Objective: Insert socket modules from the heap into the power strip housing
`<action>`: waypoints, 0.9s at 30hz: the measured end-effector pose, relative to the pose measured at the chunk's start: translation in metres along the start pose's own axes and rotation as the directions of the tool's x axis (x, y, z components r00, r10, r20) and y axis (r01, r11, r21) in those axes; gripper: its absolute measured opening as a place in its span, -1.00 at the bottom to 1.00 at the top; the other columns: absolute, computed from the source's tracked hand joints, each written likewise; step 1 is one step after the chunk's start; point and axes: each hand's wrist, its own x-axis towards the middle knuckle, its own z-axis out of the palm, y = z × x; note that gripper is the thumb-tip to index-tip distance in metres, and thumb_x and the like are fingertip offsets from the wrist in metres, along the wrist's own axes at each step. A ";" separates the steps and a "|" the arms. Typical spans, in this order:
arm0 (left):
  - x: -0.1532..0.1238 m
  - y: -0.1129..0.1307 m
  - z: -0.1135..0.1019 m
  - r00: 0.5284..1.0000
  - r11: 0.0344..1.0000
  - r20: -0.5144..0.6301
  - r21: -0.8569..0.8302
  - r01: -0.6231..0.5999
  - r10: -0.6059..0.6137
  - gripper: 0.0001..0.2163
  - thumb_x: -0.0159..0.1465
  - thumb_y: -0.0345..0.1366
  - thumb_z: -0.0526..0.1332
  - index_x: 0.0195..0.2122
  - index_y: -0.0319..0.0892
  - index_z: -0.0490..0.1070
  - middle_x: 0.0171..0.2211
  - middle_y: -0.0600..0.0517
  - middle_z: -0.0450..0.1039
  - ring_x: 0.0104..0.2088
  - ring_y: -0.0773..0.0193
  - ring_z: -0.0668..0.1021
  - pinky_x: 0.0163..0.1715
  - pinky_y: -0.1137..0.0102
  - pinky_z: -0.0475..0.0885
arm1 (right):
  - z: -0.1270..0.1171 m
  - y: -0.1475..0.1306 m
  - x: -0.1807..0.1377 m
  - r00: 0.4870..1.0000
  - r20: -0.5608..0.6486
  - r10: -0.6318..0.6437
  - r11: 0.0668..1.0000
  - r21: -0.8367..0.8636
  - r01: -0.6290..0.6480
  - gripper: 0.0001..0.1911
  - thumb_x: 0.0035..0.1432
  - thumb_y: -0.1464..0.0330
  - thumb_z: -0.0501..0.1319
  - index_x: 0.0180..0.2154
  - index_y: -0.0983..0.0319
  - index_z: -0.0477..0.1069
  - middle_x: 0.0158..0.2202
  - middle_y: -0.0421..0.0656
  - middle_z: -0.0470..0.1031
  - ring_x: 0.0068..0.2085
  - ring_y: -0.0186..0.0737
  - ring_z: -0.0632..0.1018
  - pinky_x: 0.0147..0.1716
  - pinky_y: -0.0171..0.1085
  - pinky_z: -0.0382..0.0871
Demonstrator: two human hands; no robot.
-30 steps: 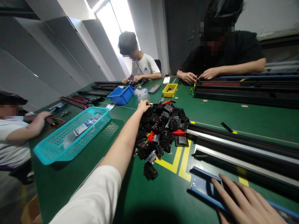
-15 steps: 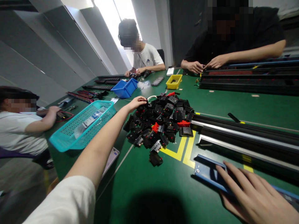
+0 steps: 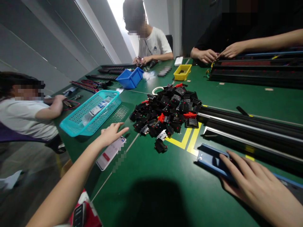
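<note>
On the green table (image 3: 151, 176), over at the near right, lies a blue rail (image 3: 208, 158), and the right hand (image 3: 253, 176) is closed over it, fingers across the top and thumb on the near side. The left hand (image 3: 111, 135) is loose and wide, fingers spread above a phone (image 3: 109, 157); I can't tell whether they touch it. A heap of black parts (image 3: 165, 110) sits farther off, between both hands.

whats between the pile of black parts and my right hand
In the head view, yellow tape on the green tabletop, then the end of the blue channel, lies between the pile and your right hand.
</note>
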 end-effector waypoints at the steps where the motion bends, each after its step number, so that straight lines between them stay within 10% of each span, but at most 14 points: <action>1: -0.015 -0.009 0.004 0.997 0.997 0.076 0.081 0.018 -0.025 -0.37 0.15 0.25 0.17 0.17 0.09 0.46 0.21 -0.17 0.44 0.19 -0.24 0.49 0.17 -0.18 0.30 | 0.000 0.000 0.000 1.000 0.001 0.003 1.000 -0.002 -0.003 -0.39 0.32 0.18 0.08 0.30 0.36 0.23 0.21 0.25 0.39 -0.04 0.22 0.54 -0.01 0.12 0.38; 6: -0.070 -0.039 0.019 0.990 0.975 0.142 0.222 -0.017 -0.015 -0.21 0.14 0.33 0.10 0.39 0.25 0.11 0.39 -0.08 0.20 0.33 -0.22 0.34 0.14 -0.11 0.34 | 0.004 -0.001 0.000 1.000 -0.011 0.015 0.999 -0.028 -0.015 -0.35 0.32 0.17 0.12 0.31 0.37 0.22 0.21 0.24 0.39 -0.06 0.17 0.53 -0.03 0.07 0.38; 11: -0.095 -0.052 0.018 0.985 0.991 0.171 0.136 -0.014 -0.010 -0.20 0.18 0.28 0.09 0.36 -0.07 0.20 0.29 -0.17 0.34 0.16 -0.19 0.52 0.01 0.07 0.47 | 0.001 -0.004 0.002 0.999 -0.003 0.044 0.999 -0.004 -0.044 -0.37 0.32 0.14 0.12 0.29 0.36 0.26 0.20 0.22 0.40 -0.04 0.18 0.52 -0.04 0.04 0.39; 17: -0.084 -0.064 0.016 0.992 1.000 0.129 0.013 -0.005 0.004 -0.18 0.12 0.13 0.24 0.32 -0.22 0.12 0.19 -0.21 0.44 0.09 -0.07 0.57 0.02 0.17 0.48 | -0.012 -0.004 0.006 0.998 0.039 0.046 0.999 0.011 -0.047 -0.37 0.31 0.15 0.15 0.27 0.39 0.26 0.21 0.25 0.38 -0.02 0.19 0.51 -0.02 0.04 0.38; 27: -0.054 -0.087 0.011 1.000 0.993 0.019 0.116 0.014 -0.016 -0.34 0.15 0.07 0.19 0.29 0.09 0.20 0.23 -0.09 0.42 0.22 -0.19 0.45 0.01 -0.02 0.44 | -0.010 -0.004 0.007 0.999 0.014 0.043 0.999 -0.001 -0.043 -0.41 0.31 0.19 0.13 0.26 0.38 0.25 0.23 0.25 0.37 -0.04 0.18 0.53 -0.01 0.05 0.39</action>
